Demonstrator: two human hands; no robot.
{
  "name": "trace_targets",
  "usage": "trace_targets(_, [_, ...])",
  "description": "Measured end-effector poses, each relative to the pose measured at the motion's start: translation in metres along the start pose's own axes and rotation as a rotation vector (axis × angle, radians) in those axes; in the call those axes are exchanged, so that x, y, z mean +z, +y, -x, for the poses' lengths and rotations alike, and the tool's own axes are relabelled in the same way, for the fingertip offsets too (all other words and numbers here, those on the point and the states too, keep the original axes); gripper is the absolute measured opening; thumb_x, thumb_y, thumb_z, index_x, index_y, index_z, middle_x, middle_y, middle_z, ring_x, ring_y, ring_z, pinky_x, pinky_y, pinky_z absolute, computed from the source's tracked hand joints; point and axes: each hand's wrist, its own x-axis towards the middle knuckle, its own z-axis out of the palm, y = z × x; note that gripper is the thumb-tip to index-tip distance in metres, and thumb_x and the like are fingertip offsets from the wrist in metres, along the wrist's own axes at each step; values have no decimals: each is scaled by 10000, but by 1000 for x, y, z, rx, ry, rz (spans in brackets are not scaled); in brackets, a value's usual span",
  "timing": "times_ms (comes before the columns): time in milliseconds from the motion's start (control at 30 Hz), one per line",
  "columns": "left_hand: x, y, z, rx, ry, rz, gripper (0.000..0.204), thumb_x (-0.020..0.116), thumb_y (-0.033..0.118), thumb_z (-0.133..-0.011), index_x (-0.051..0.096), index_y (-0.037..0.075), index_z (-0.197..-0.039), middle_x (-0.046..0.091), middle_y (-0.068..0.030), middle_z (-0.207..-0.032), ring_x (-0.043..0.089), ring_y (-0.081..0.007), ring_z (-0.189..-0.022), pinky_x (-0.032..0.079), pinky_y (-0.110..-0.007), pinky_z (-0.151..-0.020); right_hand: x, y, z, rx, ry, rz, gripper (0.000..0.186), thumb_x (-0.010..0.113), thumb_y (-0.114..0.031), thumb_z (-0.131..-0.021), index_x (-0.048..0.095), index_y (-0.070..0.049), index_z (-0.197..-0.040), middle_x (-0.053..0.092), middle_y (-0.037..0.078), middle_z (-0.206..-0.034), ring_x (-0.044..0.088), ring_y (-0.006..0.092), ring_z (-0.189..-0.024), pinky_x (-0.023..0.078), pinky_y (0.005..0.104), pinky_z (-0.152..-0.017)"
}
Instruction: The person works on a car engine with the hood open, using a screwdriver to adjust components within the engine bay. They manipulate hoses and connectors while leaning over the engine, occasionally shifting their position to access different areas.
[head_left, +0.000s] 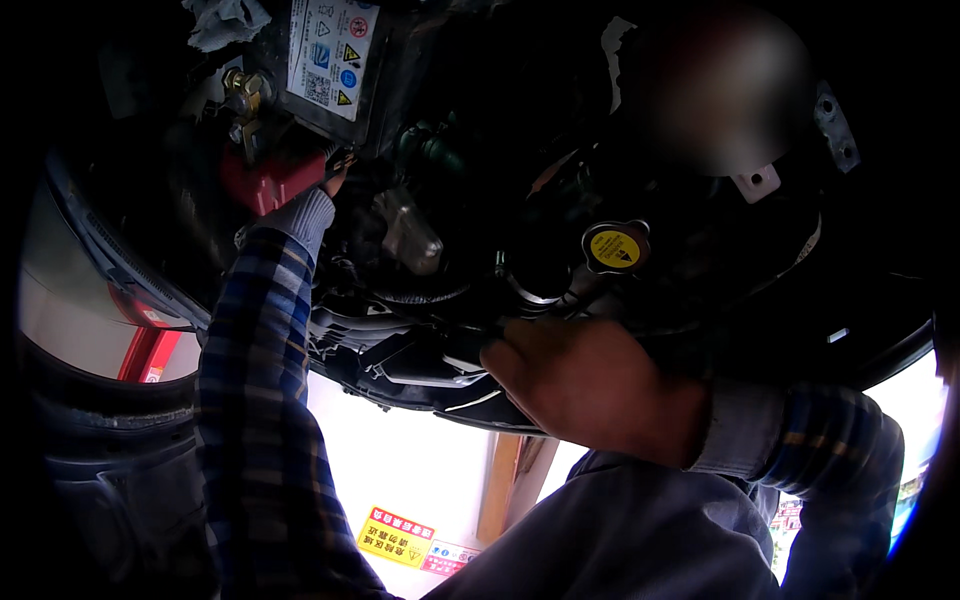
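A person's plaid sleeves [252,330] reach into a dark engine bay [495,420]. The left hand [338,182] shows only as a sliver beyond its grey cuff [302,215], close beside the red cover [268,182] just below the battery [330,60] in view; its fingers are hidden, their grip impossible to tell. The right hand [600,385] hangs at the bay's near edge, fingers curled inward; whether they hold anything cannot be made out. Beyond it sits a round cap [615,248] with a yellow label. A brass-coloured clamp [243,95] stands beside the battery.
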Motion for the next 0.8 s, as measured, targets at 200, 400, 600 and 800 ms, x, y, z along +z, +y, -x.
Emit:
trace_targets(200, [1, 3, -2, 11, 26, 4, 344, 592, 366, -944, 718, 100, -1123, 749, -95, -1039, 710, -239, -828, 577, -407, -722, 12, -14, 7, -100, 16, -2, 163, 653, -150, -898, 633, -30, -1007, 586, 77, -767, 643, 173, -684, 501, 322, -474])
trace_targets(400, [-2, -6, 5, -1, 92, -10, 334, 593, 352, -937, 724, 99, -1112, 750, -99, -1039, 714, -244, -836, 578, -411, -726, 9, 6, 7, -173, 18, 347, 165, 652, -131, -891, 650, -11, -1005, 610, 65, -737, 647, 177, -652, 512, 315, -511])
trace_targets(600, [-9, -6, 5, 14, 157, -34, 324, 594, 337, -930, 730, 98, -1101, 751, -104, -1040, 717, -249, -843, 578, -415, -729, 7, 7, 4, -278, 39, 394, 138, 667, -119, -854, 675, -22, -951, 632, 60, -765, 672, 190, -692, 534, 325, -547])
trace_targets(800, [-5, -9, 6, -3, 181, -28, 314, 596, 323, -923, 736, 97, -1090, 752, -109, -1040, 721, -253, -851, 578, -419, -733, 5, 7, -1, -205, 37, 459, 116, 660, -149, -855, 675, -63, -931, 638, 40, -775, 663, 170, -689, 530, 320, -544])
